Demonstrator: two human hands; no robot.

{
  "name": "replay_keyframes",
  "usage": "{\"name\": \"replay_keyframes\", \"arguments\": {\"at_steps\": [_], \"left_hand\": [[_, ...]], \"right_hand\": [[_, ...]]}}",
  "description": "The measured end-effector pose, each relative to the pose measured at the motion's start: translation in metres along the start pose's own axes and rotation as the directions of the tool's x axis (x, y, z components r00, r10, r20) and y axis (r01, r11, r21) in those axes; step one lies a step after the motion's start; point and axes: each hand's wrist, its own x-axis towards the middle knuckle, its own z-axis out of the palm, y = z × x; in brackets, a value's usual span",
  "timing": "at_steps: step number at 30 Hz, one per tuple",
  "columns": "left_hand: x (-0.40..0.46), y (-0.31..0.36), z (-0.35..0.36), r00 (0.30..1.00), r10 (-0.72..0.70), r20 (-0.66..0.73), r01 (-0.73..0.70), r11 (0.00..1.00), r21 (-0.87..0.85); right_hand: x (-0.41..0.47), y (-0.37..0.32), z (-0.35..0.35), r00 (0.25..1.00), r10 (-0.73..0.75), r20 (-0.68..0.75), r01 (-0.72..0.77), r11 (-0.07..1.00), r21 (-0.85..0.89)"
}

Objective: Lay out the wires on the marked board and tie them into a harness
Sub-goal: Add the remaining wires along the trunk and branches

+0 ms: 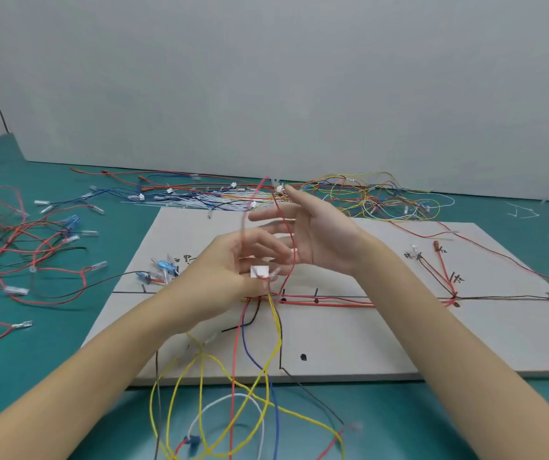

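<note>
Red wire (284, 227) pinched by left hand (233, 263).

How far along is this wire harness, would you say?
Partly done, I'd guess. Red and black wires already lie along the marked board's drawn line out to the right branch. In hand: the left hand pinches a white connector while the right hand is open beside a raised red wire. Left: yellow and blue wires dangle off the board, and loose wires wait.
</note>
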Motion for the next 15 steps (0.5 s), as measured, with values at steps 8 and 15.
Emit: {"name": "replay_keyframes", "arguments": {"at_steps": [8,15], "left_hand": [[0.002,0.006,-0.004,0.992,0.056,-0.111,-0.069,0.991,-0.115],[0.003,0.01,-0.013,0.97,0.019,-0.244,-0.06,0.985,-0.161]], "right_hand": [[-0.022,0.014,-0.009,0.997,-0.056,0.059,0.05,0.995,0.092],[-0.056,0.004,-0.033,0.879,-0.138,0.457,0.023,0.969,0.248]]}}
